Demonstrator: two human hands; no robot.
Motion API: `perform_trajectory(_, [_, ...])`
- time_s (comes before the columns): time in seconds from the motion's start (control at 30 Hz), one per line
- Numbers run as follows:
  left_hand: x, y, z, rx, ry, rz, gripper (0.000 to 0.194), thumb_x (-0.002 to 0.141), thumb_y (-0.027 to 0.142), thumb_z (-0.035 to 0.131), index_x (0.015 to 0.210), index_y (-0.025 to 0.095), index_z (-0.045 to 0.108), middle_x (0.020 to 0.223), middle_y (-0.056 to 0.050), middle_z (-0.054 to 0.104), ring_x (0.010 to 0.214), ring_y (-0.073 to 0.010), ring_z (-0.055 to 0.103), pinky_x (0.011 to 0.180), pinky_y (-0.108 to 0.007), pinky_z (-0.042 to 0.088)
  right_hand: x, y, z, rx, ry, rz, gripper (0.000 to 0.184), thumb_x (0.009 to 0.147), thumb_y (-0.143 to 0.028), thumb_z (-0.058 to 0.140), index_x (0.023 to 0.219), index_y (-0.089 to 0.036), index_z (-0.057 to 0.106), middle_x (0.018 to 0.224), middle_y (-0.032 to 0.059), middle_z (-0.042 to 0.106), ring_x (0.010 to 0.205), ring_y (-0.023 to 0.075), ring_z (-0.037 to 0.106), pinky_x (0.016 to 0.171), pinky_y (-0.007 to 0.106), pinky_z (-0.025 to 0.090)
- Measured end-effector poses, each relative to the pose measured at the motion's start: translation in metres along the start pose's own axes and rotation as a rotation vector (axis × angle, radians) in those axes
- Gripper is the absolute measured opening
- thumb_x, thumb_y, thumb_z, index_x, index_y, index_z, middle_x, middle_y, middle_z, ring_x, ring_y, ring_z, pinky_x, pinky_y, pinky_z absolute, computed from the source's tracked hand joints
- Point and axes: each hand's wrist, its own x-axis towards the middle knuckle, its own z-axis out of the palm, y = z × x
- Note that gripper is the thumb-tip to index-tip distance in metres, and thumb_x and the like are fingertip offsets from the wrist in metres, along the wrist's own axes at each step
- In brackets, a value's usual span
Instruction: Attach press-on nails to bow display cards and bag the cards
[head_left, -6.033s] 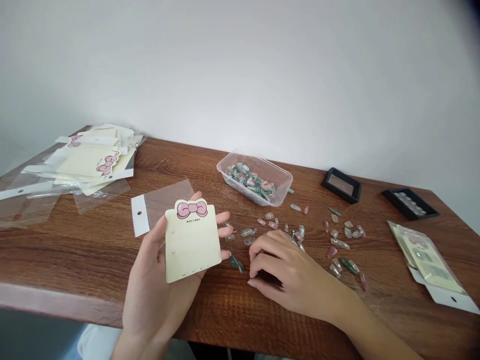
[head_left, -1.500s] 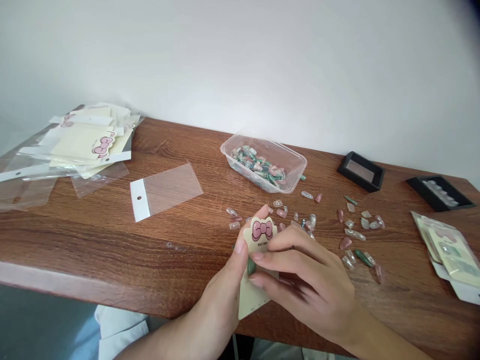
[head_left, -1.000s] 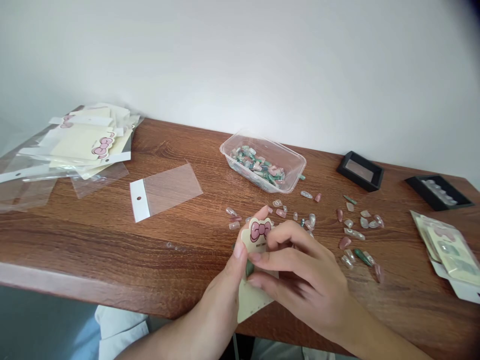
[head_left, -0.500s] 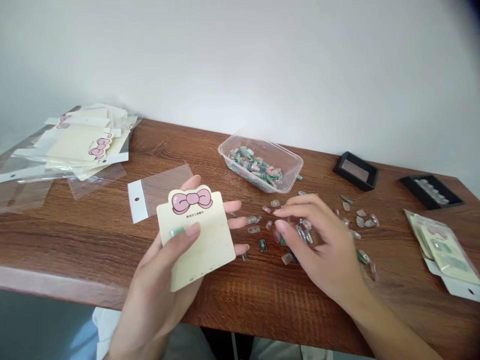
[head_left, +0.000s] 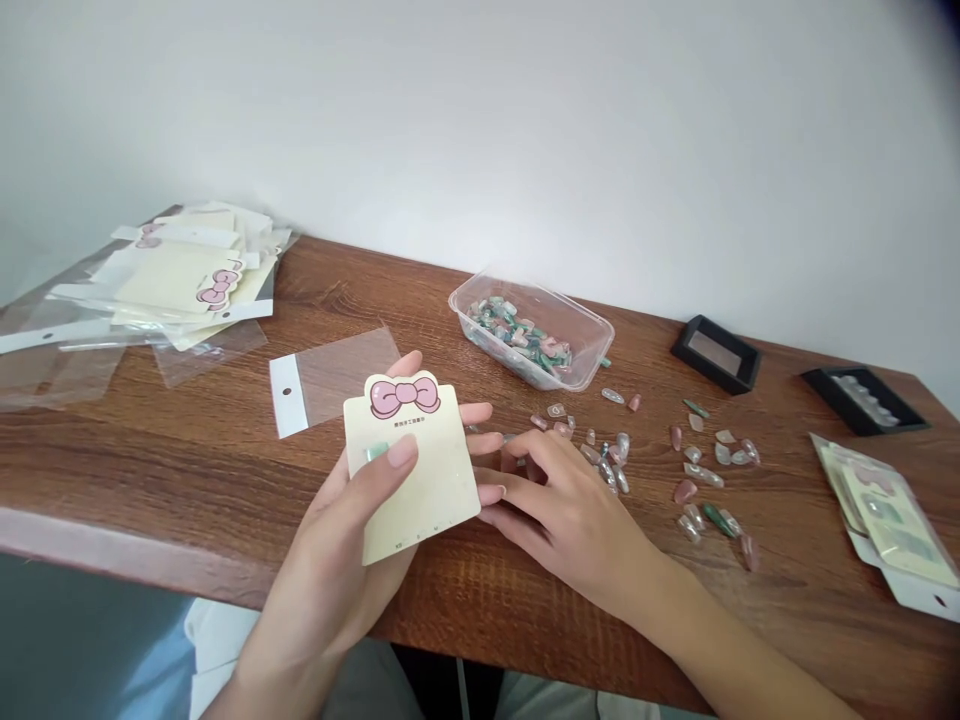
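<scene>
Fingers of the left hand grasp one cream card, the thumb lying by one green nail tip at the card's 10 o'clock, both above the table. At 3 o'clock from the card, the right hand curls its fingers low; whether they pinch anything cannot be told. More than twenty loose nail tips lie scattered between 2 and 3 o'clock. One clear tub of uncountable tips stands at 1, two black trays between 2 and 3. One clear bag lies at 11, one pile of cards and bags at 10, packaged cards at 3
</scene>
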Motion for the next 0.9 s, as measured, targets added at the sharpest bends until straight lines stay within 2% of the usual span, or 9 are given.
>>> perform_trajectory(0.23, [-0.001,0.005,0.002,0.006,0.009,-0.007,0.078,0.093,0.029,0.058,0.16,0.032,0.018,0.128,-0.014,0.071,0.114,-0.0336,0.069,0.086,-0.044,0.06,0.004,-0.002,0.004,-0.002,-0.016,0.003,0.01,0.096,-0.025,0.064,0.098,-0.023,0.074,0.095,0.006,0.06,0.085,0.0198,0.056,0.079,0.039,0.05])
perform_trajectory(0.37, [0.0,0.005,0.002,-0.008,0.014,-0.008,0.075,0.093,0.03,0.058,0.159,0.024,0.023,0.127,-0.016,0.072,0.113,-0.0335,0.069,0.088,-0.046,0.06,0.004,-0.002,0.0,0.03,0.049,-0.053,0.012,0.098,-0.02,0.059,0.096,-0.019,0.071,0.093,0.006,0.062,0.082,0.0184,0.058,0.075,0.035,0.05])
perform_trajectory(0.53, [0.001,0.005,0.002,-0.025,0.005,0.014,0.071,0.095,0.029,0.056,0.159,0.028,0.025,0.122,-0.015,0.074,0.107,-0.032,0.072,0.085,-0.046,0.061,0.004,0.0,-0.005,0.078,0.144,-0.053,0.012,0.096,-0.013,0.059,0.092,-0.019,0.068,0.085,0.0034,0.065,0.075,0.0154,0.059,0.073,0.031,0.05])
perform_trajectory(0.7, [0.0,0.005,0.003,-0.033,-0.003,0.019,0.067,0.096,0.028,0.054,0.158,0.027,0.027,0.122,-0.016,0.074,0.106,-0.0321,0.072,0.084,-0.046,0.061,0.002,0.002,-0.004,0.065,0.09,-0.021,0.011,0.095,-0.012,0.059,0.093,-0.019,0.068,0.086,0.0038,0.068,0.077,0.0167,0.061,0.071,0.031,0.05])
perform_trajectory(0.9, [0.0,0.006,0.003,-0.016,0.02,0.02,0.066,0.095,0.028,0.054,0.156,0.026,0.029,0.122,-0.016,0.074,0.107,-0.0319,0.072,0.084,-0.045,0.062,0.002,0.002,-0.001,-0.018,0.034,-0.057,0.014,0.098,-0.017,0.058,0.093,-0.019,0.071,0.089,0.0044,0.067,0.077,0.0173,0.058,0.071,0.034,0.047])
